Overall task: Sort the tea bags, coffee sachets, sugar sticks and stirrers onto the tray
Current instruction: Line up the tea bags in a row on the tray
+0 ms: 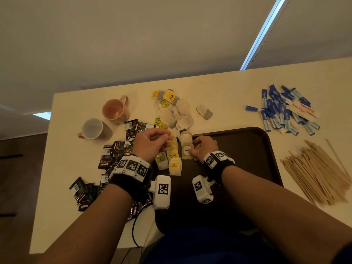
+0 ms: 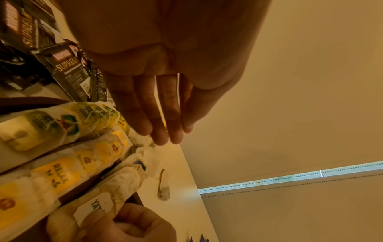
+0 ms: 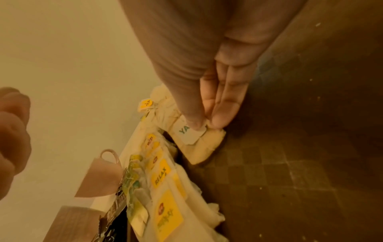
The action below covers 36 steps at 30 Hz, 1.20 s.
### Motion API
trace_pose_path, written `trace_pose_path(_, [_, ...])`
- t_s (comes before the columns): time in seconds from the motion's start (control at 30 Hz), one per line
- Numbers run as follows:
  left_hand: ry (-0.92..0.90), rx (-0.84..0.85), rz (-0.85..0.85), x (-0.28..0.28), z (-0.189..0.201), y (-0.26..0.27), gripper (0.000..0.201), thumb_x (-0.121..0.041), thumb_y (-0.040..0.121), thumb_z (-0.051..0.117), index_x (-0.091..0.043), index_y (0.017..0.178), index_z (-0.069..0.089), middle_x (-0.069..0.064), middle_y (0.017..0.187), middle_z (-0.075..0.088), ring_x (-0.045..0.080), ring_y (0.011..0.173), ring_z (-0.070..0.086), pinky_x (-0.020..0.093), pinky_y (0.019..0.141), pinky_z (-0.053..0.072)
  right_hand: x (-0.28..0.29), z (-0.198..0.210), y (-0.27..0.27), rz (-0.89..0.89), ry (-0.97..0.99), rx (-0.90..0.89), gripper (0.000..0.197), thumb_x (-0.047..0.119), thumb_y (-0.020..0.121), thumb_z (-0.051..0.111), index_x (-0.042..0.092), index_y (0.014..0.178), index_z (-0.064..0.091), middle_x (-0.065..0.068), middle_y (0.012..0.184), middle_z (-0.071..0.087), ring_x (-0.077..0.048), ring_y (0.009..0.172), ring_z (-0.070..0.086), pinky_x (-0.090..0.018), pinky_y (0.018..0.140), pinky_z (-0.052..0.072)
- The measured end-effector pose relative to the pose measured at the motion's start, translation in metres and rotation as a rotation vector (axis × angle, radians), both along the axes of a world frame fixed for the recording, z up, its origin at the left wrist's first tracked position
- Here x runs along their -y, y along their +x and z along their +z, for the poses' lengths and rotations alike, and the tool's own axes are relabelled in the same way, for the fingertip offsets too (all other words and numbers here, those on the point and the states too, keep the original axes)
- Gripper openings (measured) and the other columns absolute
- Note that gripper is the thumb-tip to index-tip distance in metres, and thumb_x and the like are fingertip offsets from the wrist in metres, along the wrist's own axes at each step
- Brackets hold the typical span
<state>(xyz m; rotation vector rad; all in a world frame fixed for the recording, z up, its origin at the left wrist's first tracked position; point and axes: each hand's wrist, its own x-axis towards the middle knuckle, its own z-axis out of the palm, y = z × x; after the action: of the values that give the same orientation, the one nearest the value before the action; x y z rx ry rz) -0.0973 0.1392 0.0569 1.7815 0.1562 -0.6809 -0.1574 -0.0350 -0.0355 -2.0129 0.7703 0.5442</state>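
yellow tags read "tea", "relax"; black sachets "supremo".
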Motion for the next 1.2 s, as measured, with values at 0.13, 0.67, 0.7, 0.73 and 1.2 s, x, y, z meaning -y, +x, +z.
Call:
trace_pose_path(0.13, [0.006, 0.003, 0.002, -0.001, -0.001, 0.001, 0.013, -0.002, 0.094, 0.061, -0.01, 0.095, 0.07, 0.009, 0.088, 0.075, 0.014, 0.071, 0.069, 0.025, 0.064, 0.058, -0.004, 0.002, 0.002, 0.006, 0.049, 0.01, 0.024, 0.019, 0.084, 0.074, 0.012, 0.107, 0.067, -0.007, 0.082, 0.075, -0.019, 0.069, 0.073, -0.02, 0.062, 0.058])
trace_pose_path(0.67, [0.133, 0.051, -0.081, 0.008, -0.005, 0.045, 0.012, -0.004, 0.089, 0.068, -0.014, 0.087, 0.073, 0.01, 0.086, 0.076, 0.018, 0.072, 0.07, 0.031, 0.067, 0.057, 0.049, 0.03, 0.038, 0.169, -0.244, 0.173, 0.016, 0.023, 0.087, 0.068, 0.014, 0.1, 0.074, -0.001, 0.097, 0.072, -0.015, 0.09, 0.065, -0.025, 0.083, 0.052])
trace_pose_path(0.7, [0.164, 0.06, -0.093, 0.011, -0.005, 0.051, 0.012, -0.004, 0.089, 0.068, -0.015, 0.085, 0.073, 0.009, 0.085, 0.075, 0.016, 0.071, 0.069, 0.031, 0.067, 0.057, 0.055, 0.032, 0.047, 0.193, -0.275, 0.2, 0.016, 0.022, 0.088, 0.067, 0.014, 0.1, 0.073, -0.002, 0.098, 0.072, -0.016, 0.091, 0.065, -0.024, 0.083, 0.051])
trace_pose_path(0.73, [0.187, 0.067, -0.1, 0.013, -0.005, 0.057, 0.013, -0.004, 0.089, 0.068, -0.016, 0.084, 0.072, 0.007, 0.084, 0.075, 0.015, 0.069, 0.069, 0.031, 0.066, 0.056, 0.06, 0.033, 0.057, 0.23, -0.303, 0.229, 0.017, 0.022, 0.087, 0.067, 0.013, 0.101, 0.073, -0.003, 0.099, 0.071, -0.017, 0.092, 0.065, -0.024, 0.082, 0.049])
trace_pose_path(1.2, [0.25, 0.041, -0.11, 0.023, -0.022, 0.079, 0.016, -0.004, 0.089, 0.068, -0.018, 0.081, 0.071, 0.002, 0.077, 0.073, 0.011, 0.062, 0.066, 0.023, 0.057, 0.053, 0.05, 0.002, 0.149, 0.956, -0.521, 0.014, 0.107, 0.051, 0.066, 0.083, 0.033, 0.15, 0.02, -0.004, 0.149, 0.03, -0.036, 0.131, 0.033, -0.05, 0.103, 0.04])
